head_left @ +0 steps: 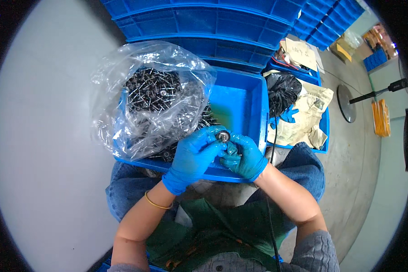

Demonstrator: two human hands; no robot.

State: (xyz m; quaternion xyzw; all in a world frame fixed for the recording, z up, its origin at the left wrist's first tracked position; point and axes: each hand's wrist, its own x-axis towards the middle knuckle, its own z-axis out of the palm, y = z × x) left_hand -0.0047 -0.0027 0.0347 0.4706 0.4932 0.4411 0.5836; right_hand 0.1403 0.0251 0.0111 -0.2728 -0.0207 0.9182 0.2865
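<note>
Both my hands wear blue gloves and meet over the front of a blue plastic bin [233,97]. Between the thumb and fingers of my left hand [190,156] is a small round part [223,136] with a black rim and a shiny metal centre. My right hand [243,158] is closed right beside it, its glove darker and wet-looking at the fingers; what those fingers grip is hidden. To the left, a clear plastic bag [161,129] lies open in the bin, full of black-headed metal pin parts [153,90]. More such parts lie loose near my left hand.
Stacked blue crates [199,22] rise behind the bin. On the right, another blue bin holds brown paper [306,118], a black plastic bag [282,92] and a blue glove [289,115]. A black cable [273,140] hangs beside my right arm. A round-based stand [347,104] is farther right.
</note>
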